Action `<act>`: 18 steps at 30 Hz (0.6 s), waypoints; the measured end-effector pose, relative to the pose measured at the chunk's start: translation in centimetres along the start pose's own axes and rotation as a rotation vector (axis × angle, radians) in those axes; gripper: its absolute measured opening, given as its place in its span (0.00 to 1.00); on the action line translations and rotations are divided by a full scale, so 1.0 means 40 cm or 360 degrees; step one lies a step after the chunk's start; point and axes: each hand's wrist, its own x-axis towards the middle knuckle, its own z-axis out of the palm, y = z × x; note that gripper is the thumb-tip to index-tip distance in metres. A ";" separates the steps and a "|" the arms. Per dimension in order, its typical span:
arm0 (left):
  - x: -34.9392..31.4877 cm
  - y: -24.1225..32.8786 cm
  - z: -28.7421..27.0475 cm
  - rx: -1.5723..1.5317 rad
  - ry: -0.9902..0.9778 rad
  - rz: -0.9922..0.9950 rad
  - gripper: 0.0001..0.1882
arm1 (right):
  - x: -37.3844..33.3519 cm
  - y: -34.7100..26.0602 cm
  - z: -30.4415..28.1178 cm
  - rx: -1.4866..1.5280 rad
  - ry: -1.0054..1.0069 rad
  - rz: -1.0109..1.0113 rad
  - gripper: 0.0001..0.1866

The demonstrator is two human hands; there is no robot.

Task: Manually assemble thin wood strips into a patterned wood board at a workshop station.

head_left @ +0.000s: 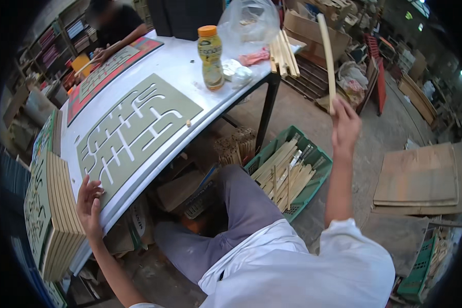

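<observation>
Wooden strip (326, 56), pale and long: in the grip of the right hand (346, 126), rising from the fingers toward the far side, well apart from the table (178, 64) and to its right.

Slotted panel (138, 124), grey-green: flat on the table, its near left corner just beside the left hand (91, 201); contact cannot be told.

Count: one strip in hand; one slotted panel; one small wooden piece (188, 123) at that panel's right edge; one orange-capped bottle (210, 59), upright; one clear plastic bag (247, 25), far right on the table; one bundle of loose strips (284, 54) at the table's right corner, number unclear; one green crate (322, 177) of strips on the floor; one stack of panels (61, 205) at left; one red-bordered panel (145, 50), far left, before one co-worker (120, 28).

Pose: right arm raised and extended, fingers closed around the strip's lower end. Left forearm reaches forward, fingers apart and slightly curled.
</observation>
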 end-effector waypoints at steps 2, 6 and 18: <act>-0.005 -0.002 -0.008 0.0081 0.0014 -0.0051 0.28 | 0.114 0.042 0.045 -0.0070 0.0023 -0.0025 0.11; -0.014 -0.021 -0.021 0.0157 -0.0017 -0.0074 0.26 | 0.317 0.141 0.201 -0.0298 -0.0156 -0.0015 0.13; -0.014 -0.042 -0.061 0.0379 0.0057 -0.0169 0.25 | 0.151 0.483 -0.258 -0.0810 0.0043 0.0187 0.17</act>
